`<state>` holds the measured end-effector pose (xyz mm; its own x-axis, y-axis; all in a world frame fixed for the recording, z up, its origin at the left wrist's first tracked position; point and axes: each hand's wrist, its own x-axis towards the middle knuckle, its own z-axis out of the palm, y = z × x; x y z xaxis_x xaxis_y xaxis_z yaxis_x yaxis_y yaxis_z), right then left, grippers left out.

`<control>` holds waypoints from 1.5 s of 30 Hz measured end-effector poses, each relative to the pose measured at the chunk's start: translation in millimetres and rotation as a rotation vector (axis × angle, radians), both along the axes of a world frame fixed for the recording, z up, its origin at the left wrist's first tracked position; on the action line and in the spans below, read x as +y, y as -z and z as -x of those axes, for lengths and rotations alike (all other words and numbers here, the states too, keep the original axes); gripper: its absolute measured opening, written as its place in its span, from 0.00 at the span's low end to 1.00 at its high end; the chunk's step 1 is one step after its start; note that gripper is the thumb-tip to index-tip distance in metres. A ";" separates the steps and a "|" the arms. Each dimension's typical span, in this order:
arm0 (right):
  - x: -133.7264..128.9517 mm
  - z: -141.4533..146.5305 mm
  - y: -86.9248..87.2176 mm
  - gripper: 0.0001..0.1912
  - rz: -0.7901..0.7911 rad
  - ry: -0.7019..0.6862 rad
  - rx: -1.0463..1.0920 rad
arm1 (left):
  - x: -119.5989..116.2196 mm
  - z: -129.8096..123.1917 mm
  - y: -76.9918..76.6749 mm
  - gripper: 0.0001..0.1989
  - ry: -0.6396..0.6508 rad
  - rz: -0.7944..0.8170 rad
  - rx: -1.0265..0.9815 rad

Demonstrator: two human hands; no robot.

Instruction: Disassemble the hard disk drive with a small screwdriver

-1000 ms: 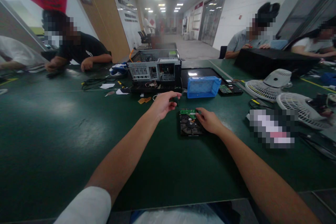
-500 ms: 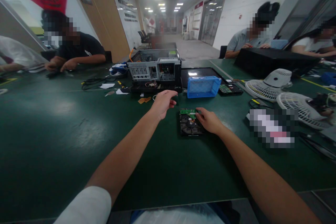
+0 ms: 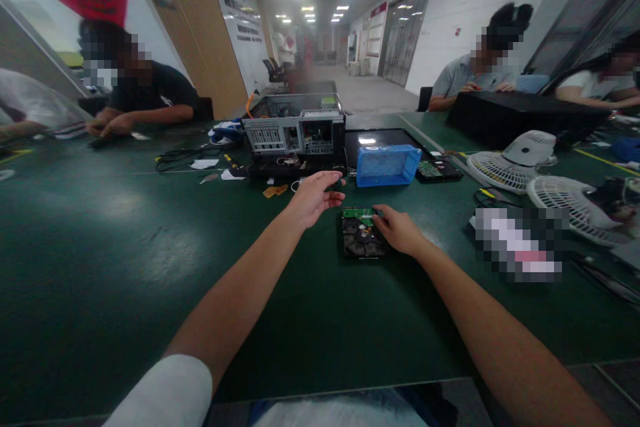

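Observation:
A hard drive [image 3: 361, 239] lies flat on the green tabletop with a green circuit board [image 3: 356, 214] at its far end. My right hand [image 3: 400, 230] grips the drive's right side, thumb and index finger at the corner of the board. Some of its fingers are hidden behind the hand. To the upper left of the drive hovers my left hand [image 3: 317, 199], with thumb and fingers apart and nothing visible between them. It does not touch the drive. Beyond my hands an open computer case [image 3: 273, 137] lies on its side, and a blue plastic bin [image 3: 387, 167] stands right of it.
Another hard drive [image 3: 440, 170] sits right of the bin, in front of a dark flat panel [image 3: 385, 139]. White fan parts [image 3: 500, 170] and cables occupy the right side. Paper scraps [image 3: 233, 175] and brown pieces [image 3: 275, 191] lie left. Co-workers sit at the table's far sides.
My left hand has shifted slightly right, and its fingers have straightened and spread a little. My right hand and the hard drive look almost unmoved.

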<state>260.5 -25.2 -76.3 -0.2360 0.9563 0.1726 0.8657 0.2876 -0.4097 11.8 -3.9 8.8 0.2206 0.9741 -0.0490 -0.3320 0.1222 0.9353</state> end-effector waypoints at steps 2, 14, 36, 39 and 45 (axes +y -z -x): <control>0.1 0.3 -0.1 0.22 0.003 0.002 0.005 | -1.2 -0.8 -1.1 0.08 0.017 0.011 -0.026; 0.4 0.2 0.3 0.22 0.004 0.008 0.020 | -2.9 -1.2 -2.8 0.07 0.060 0.048 -0.092; 2.0 -0.6 3.5 0.21 -0.010 -0.005 0.020 | -3.7 -6.8 -3.3 0.07 0.110 0.088 -0.189; 1.7 0.0 2.4 0.21 -0.006 0.003 0.019 | -4.0 -6.6 -1.6 0.08 0.135 0.075 -0.182; 0.7 0.3 1.6 0.21 0.001 0.004 0.023 | -2.3 -3.7 2.0 0.07 0.144 0.048 -0.156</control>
